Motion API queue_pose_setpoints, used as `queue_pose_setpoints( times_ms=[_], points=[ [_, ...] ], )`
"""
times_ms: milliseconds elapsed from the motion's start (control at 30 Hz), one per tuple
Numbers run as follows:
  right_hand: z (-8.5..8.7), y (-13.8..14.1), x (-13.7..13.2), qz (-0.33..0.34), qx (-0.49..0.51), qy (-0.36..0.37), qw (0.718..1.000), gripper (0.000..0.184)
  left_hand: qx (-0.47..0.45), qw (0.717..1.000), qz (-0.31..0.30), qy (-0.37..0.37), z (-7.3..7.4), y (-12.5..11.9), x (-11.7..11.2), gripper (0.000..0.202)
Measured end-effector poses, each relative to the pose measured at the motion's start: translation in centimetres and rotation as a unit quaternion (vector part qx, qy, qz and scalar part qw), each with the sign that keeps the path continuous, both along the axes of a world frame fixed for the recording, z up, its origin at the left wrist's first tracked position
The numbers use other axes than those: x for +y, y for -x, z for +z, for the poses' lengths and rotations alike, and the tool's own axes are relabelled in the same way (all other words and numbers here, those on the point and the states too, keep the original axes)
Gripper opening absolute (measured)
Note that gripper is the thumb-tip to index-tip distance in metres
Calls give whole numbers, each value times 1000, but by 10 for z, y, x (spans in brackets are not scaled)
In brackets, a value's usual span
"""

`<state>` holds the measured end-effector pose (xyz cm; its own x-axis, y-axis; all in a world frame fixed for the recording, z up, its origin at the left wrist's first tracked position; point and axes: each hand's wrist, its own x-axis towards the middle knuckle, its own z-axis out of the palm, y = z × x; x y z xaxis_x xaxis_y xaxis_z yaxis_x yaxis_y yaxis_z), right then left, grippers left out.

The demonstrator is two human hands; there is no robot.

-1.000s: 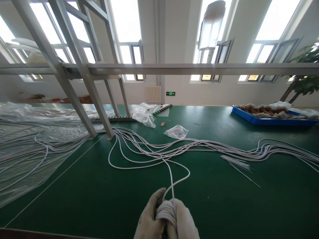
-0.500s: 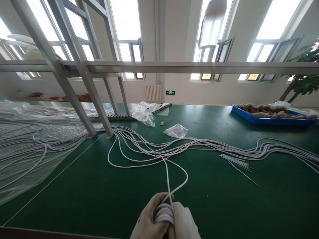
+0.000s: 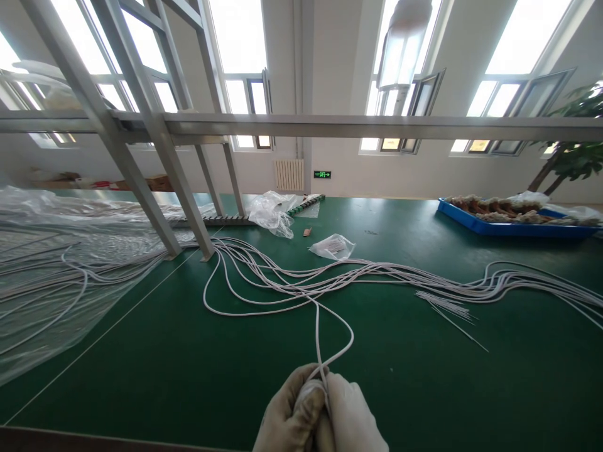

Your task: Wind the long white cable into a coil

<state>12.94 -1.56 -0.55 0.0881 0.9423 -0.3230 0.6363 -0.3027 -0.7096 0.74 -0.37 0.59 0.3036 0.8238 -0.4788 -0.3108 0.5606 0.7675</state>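
Since half a second ago, we have closed both gloved hands tighter over the wound coil [image 3: 311, 390], hiding most of its turns. Our left hand [image 3: 288, 414] wraps the coil from 9 o'clock; our right hand [image 3: 352, 419] presses in from 3 o'clock, pinching the white cable [image 3: 318, 336] at its exit. That cable runs toward 12 o'clock into the loose cable bundle [image 3: 377, 273] on the green table [image 3: 141, 376]. We judge the cable light, limp and slightly springy, best gripped at the coil's waist.
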Motion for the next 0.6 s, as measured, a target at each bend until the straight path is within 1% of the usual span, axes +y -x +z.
queue_pose_setpoints(
  times_ms=[67, 133, 233, 300, 367, 433, 533, 600],
  points=[
    [5, 4, 3, 6, -22, -1, 1000, 17, -10, 999, 44, 19, -4, 0, 0, 68],
    [6, 7, 4, -4, -16, 4, 1000, 19, -1, 998, 61, 17, -1, 1, 0, 70],
    [4, 7, 2, -21, 24, 12, 999, 20, 40, 999, 30, -4, 8, 4, 2, 79],
    [2, 4, 1, -16, 31, 7, 999, 19, 55, 998, 7, -7, 10, 5, 3, 84],
    [0, 0, 0, 4, 26, -4, 1000, 20, 40, 999, 8, 5, 8, 4, 4, 82],
    [-1, -2, 1, 19, 26, -12, 999, 25, 18, 999, 34, 16, 4, 2, 3, 79],
    [-2, -3, 6, 35, 24, -18, 999, 22, 19, 997, 72, 19, -1, -1, 2, 79],
    [-3, -1, 10, 41, -20, -1, 999, 19, 14, 998, 63, 25, -4, -1, 3, 77]
  ],
)
